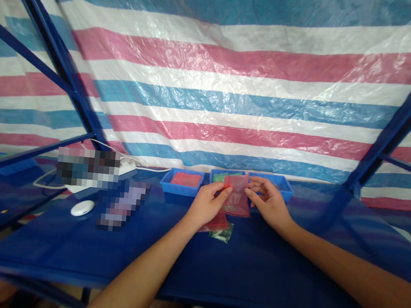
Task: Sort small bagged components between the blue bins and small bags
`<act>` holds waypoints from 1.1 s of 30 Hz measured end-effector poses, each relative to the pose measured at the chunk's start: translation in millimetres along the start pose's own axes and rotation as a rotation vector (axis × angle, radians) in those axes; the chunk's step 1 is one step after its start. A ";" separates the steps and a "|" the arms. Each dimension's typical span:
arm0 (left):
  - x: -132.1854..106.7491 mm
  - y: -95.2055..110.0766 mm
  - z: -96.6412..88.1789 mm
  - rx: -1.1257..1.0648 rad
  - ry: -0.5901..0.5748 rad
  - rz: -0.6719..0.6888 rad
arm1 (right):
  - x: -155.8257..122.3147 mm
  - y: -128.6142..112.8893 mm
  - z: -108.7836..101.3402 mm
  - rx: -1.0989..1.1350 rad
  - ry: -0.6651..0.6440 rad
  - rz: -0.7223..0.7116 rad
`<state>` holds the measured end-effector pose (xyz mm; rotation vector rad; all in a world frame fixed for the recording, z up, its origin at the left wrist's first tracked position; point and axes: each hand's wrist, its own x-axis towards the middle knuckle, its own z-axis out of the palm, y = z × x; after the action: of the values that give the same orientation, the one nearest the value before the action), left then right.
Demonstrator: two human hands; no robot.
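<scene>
Between my two hands hangs a translucent pink zip bag (236, 200), upright above the table. My left hand (208, 203) is closed, pinching its upper left edge between thumb and fingers. At the bag's upper right edge, my right hand (269, 202) is closed too, its thumb and fingertips gripping the plastic. Something pale shows low in the bag, too blurred to name. Below my left hand a second pink bag (217, 223) lies on the table, partly hidden. Touching it is a small clear packet with green contents (222, 234).
Three blue trays stand along the back: one with pink bags (181, 182), a middle one (214, 172) with green packets, and a right one (286, 188) partly behind my hand. A white oval case (82, 208) and blurred items lie left. Blue posts (392, 138) and striped sheeting frame the table.
</scene>
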<state>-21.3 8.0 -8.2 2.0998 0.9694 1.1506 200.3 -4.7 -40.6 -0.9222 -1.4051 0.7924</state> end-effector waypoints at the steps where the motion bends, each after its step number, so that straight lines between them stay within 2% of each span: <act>1: -0.1 -0.2 0.6 -0.032 -0.021 -0.009 | 0.1 0.6 0.3 0.002 -0.027 0.004; 4: 0.1 0.3 2.1 -0.106 -0.071 -0.011 | -0.7 -0.5 1.0 -0.012 -0.106 0.023; 6: 0.7 0.1 2.0 -0.126 -0.065 -0.012 | -0.6 -2.0 0.5 -0.014 -0.115 0.038; 11: 1.8 -1.0 -1.1 -0.054 0.130 -0.025 | 3.3 0.6 -4.3 -0.013 0.018 0.040; 12: 1.3 0.1 -1.1 -0.036 0.137 -0.017 | 3.8 1.7 -5.0 -0.014 0.032 0.036; 14: -0.9 4.6 0.6 -0.054 0.065 0.001 | 3.1 2.9 -5.2 -0.028 0.029 0.025; 18: -5.9 15.6 6.4 -0.125 -0.126 0.060 | -3.7 -2.6 -0.8 -0.107 -0.096 -0.023; 20: -6.4 16.7 6.9 -0.091 -0.149 0.081 | -7.6 -7.6 2.1 -0.108 -0.207 -0.056; 23: -3.9 10.6 3.5 -0.023 -0.105 0.067 | -10.7 -12.5 4.5 -0.073 -0.317 -0.102; 26: 0.3 1.5 -1.0 -0.005 -0.018 0.016 | -9.3 -12.0 3.5 -0.109 -0.255 -0.115; 30: 4.4 -3.9 -2.6 -0.161 0.038 -0.072 | -3.1 -8.5 -2.1 -0.165 -0.089 -0.140; 33: 6.0 -5.4 -0.2 -0.332 0.007 -0.116 | 0.4 -7.0 -5.7 -0.173 -0.132 -0.180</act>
<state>-21.0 16.0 -9.3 1.7549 0.8266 1.1714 205.5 -7.8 -33.8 -0.8720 -1.6677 0.6119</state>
